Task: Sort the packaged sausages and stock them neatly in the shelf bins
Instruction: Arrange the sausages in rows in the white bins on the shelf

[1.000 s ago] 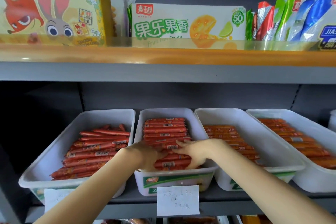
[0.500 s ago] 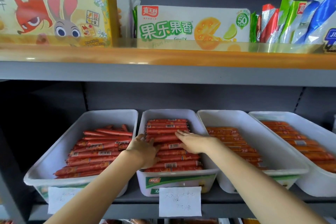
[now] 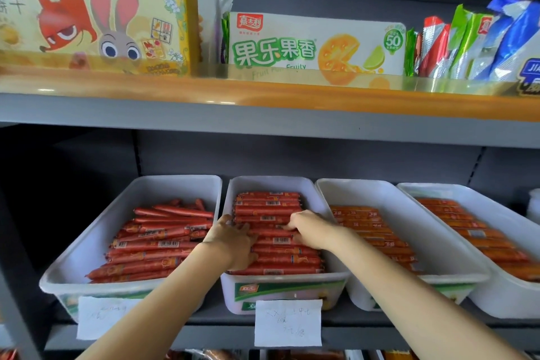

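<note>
Several white plastic bins stand side by side on the lower shelf. The second bin (image 3: 324, 196) holds red packaged sausages (image 3: 267, 207) stacked in neat crosswise rows. My left hand (image 3: 233, 240) lies flat on the left part of that stack, fingers spread. My right hand (image 3: 309, 228) rests on the middle rows, fingertips bent down onto a sausage. The left bin (image 3: 140, 193) holds red sausages (image 3: 157, 242) lying less evenly. Two bins to the right (image 3: 409, 213) (image 3: 496, 213) hold orange sausages (image 3: 371, 225).
Paper price labels (image 3: 287, 321) hang on the shelf edge below the bins. The upper shelf (image 3: 263, 114) carries a yellow cartoon box (image 3: 96, 17), a fruit biscuit box (image 3: 315, 41) and snack bags (image 3: 473, 38). More goods show on the shelf underneath.
Both hands have slid from the front of the red stack toward its middle and back rows. The view has drifted slightly, shifting the shelves right.
</note>
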Demonstrator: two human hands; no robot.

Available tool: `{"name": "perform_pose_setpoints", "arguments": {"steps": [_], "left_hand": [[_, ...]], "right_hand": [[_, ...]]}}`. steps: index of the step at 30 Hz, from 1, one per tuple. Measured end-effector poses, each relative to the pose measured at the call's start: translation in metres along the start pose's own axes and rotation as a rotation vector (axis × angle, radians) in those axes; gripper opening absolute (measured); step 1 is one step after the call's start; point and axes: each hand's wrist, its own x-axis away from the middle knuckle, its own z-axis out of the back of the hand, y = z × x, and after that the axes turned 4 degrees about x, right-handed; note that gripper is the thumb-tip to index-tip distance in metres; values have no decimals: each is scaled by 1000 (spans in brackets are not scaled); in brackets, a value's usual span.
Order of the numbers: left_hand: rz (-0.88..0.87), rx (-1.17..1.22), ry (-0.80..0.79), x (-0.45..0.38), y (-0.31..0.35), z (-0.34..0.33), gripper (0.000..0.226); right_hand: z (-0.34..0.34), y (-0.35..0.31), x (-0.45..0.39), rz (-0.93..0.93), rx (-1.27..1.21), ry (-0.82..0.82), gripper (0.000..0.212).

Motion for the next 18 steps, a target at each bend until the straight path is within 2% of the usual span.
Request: {"name": "perform_pose_setpoints", "arguments": {"steps": [4,8,14,18], "left_hand": [[-9,-5,21,-2,0,0,60],[-13,24,-8,1,0,2,60],[36,-36,-21,-5,2,-1,60],[30,-3,9,-6,0,-5,58]], "right_hand": [[-7,6,-3,-2,172,12,54],[-8,2,-11,-25,109,-112,51],[-16,-3,-19,-38,218,-165,56],[7,-3,-5,12,101,-152,50]]}}
